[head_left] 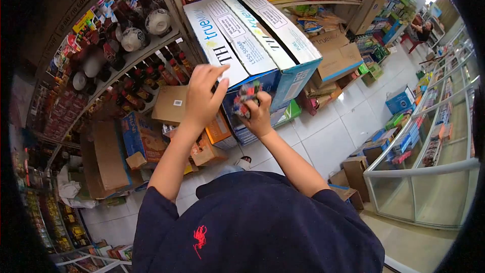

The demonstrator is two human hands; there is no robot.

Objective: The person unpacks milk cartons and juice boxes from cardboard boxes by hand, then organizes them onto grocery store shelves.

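My left hand [203,95] is raised in front of a stack of blue and white milk cartons [252,40], its fingers resting on the front of the near carton. Beside it, my right hand [258,114] is closed around a small red and dark packet [246,97], held close against the cartons' blue lower side. Both forearms reach up from my dark navy shirt [252,222], which fills the bottom of the view.
Shelves with bottles and bowls [134,38] run along the left. Cardboard boxes [174,103] lie piled on the white tile floor [343,131]. A glass display counter [434,172] stands at the right. A person [423,30] sits far down the aisle.
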